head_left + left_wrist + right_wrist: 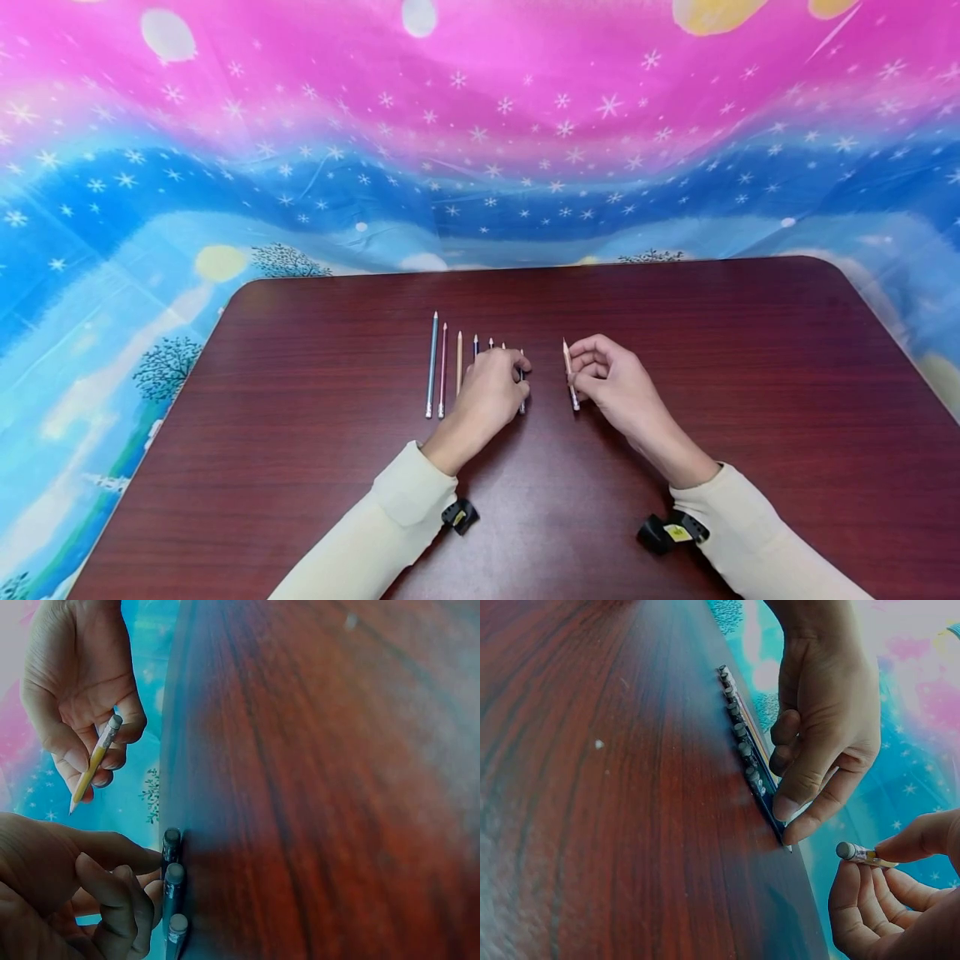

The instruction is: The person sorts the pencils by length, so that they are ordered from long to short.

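Note:
A short yellow pencil (567,358) is held by my right hand (622,392), pinched between thumb and fingers. Its grey eraser end shows in the right wrist view, and its point faces away from me. To the left, my left hand (487,383) pinches a dark pencil (767,806) at the right end of a row, thumb and index finger on either side of it. The row descends in length from a tall blue pencil (432,367) through a reddish pencil (443,371) and a tan pencil (460,358). Several shorter pencils are partly hidden under the left hand.
All the pencils in the row lie on a dark red-brown wooden table (300,358). Behind the table hangs a pink and blue cloth (487,150) with snowflakes. Each wrist wears a black camera strap over a cream sleeve (360,533).

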Available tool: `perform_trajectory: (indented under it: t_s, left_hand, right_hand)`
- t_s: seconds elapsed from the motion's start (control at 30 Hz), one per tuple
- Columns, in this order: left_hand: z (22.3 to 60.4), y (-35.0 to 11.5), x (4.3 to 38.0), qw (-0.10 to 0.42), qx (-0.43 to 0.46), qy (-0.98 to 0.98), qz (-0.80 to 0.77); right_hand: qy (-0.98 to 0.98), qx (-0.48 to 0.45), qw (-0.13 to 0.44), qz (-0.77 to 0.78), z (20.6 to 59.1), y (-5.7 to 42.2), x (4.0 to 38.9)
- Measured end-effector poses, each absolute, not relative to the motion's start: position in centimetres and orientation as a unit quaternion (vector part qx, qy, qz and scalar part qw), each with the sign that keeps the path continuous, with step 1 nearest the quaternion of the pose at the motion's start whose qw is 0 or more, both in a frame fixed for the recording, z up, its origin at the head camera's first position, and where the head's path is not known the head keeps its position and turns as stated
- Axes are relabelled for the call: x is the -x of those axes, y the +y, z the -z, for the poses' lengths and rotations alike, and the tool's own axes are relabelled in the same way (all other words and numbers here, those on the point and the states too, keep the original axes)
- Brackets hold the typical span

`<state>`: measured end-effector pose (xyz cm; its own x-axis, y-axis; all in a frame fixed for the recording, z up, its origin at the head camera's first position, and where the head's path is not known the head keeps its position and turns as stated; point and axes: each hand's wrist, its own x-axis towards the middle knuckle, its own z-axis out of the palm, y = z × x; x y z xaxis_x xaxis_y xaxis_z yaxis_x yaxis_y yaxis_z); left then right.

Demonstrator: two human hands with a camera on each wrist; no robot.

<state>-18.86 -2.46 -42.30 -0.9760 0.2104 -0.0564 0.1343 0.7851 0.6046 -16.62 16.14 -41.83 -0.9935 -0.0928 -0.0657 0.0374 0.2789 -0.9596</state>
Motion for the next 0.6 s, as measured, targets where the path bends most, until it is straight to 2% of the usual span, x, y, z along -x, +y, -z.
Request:
perform_trajectory:
  t_s: [0.6]
  left_hand:
    - [42.17,-2.59,18.73,0.065,-0.093,0.945,-0.305]
  right_hand:
    - [0.799,0.014,0.059,0.599,41.94,16.05,16.70]
